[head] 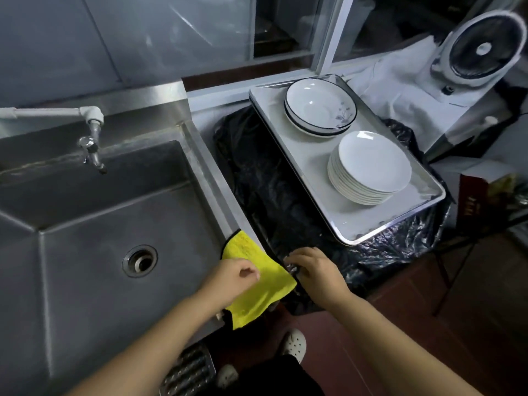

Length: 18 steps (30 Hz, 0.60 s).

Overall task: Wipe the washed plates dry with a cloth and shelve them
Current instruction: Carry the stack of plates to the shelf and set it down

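A yellow cloth with a dark edge lies draped over the sink's front right corner. My left hand rests on its near left part with fingers curled loosely; whether it grips the cloth is unclear. My right hand lies at the cloth's right edge, fingers spread on the black plastic. On a white tray to the right stands a stack of several plain white plates. Behind it sit dark-rimmed deep plates with a small flower print.
A steel sink with a drain and a tap fills the left. Black plastic sheeting covers the surface under the tray. A white fan stands at the back right on white cloth. Red floor tiles and my shoes show below.
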Tool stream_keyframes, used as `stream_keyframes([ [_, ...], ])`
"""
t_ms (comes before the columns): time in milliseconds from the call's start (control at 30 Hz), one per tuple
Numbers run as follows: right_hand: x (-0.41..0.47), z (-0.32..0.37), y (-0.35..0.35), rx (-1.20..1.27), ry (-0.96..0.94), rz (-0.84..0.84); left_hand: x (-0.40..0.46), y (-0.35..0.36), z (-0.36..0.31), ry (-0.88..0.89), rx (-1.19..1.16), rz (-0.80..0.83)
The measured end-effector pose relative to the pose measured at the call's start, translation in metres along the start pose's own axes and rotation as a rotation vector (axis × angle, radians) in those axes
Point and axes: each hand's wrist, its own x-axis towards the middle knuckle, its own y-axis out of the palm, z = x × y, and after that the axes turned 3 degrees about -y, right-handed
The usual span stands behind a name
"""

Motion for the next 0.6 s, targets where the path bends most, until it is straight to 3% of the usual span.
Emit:
stream_keyframes([
  [167, 0.010, -0.026, -0.074, 0.139, 0.215, -0.237, 0.037, 0.000, -0.077, 0.099, -0.050, -0.146],
  [400, 0.040, -0.111, -0.163, 0.489, 0.542, -0.515, 0.111, 0.028, -0.176, 0.101, -0.009, -0.222],
  [500, 0.065, -0.170, -0.185, 0.531, 0.631, -0.547, 0.155, 0.045, -0.208, 0.017, -0.014, -0.214],
  [600, 0.095, -0.224, -0.200, 0.502, 0.716, -0.461, 0.200, 0.059, -0.232, -0.077, -0.013, -0.249],
])
